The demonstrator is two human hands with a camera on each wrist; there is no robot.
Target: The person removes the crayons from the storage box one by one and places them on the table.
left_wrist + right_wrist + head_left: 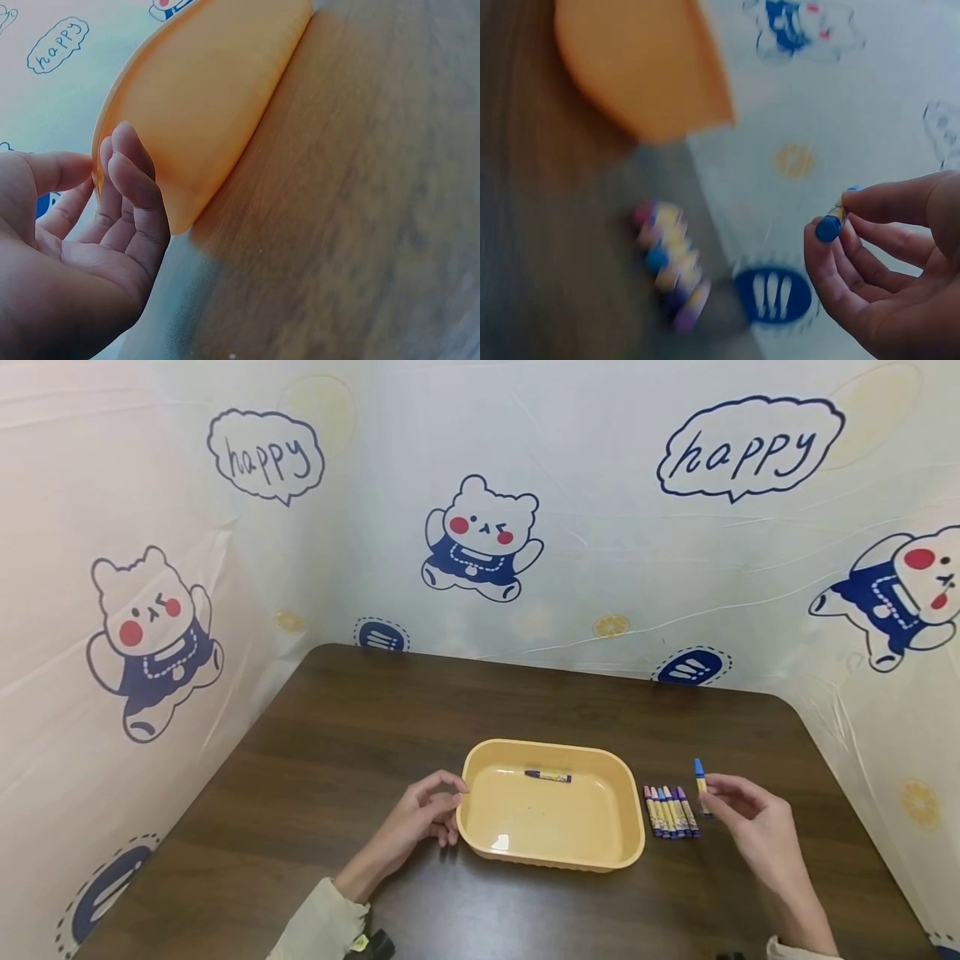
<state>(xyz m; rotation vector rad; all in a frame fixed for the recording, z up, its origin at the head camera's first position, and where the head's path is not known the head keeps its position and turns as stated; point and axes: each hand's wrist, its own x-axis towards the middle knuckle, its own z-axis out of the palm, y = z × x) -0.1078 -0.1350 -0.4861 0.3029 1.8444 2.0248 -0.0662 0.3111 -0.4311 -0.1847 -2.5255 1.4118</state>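
Observation:
A yellow plastic basin [551, 858] stands on the dark table, with one dark-tipped crayon [549, 776] lying inside it. At the basin's left end my left hand [422, 814] pinches the rim; in the left wrist view, thumb and fingers of that hand [97, 247] meet at the basin's edge [202, 97]. My right hand [753, 822] holds a blue crayon [701, 775] between thumb and fingertips, right of the basin. The right wrist view shows the blue end of this crayon [829, 227] facing the camera. Beside it lies a row of several crayons [671, 812], side by side.
The brown wooden table [405, 710] has light cloth [600, 543] printed with cartoon bears behind it and at both sides. A small black object [372, 946] shows by the left sleeve [322, 922]. The crayon row sits close to the basin's right wall.

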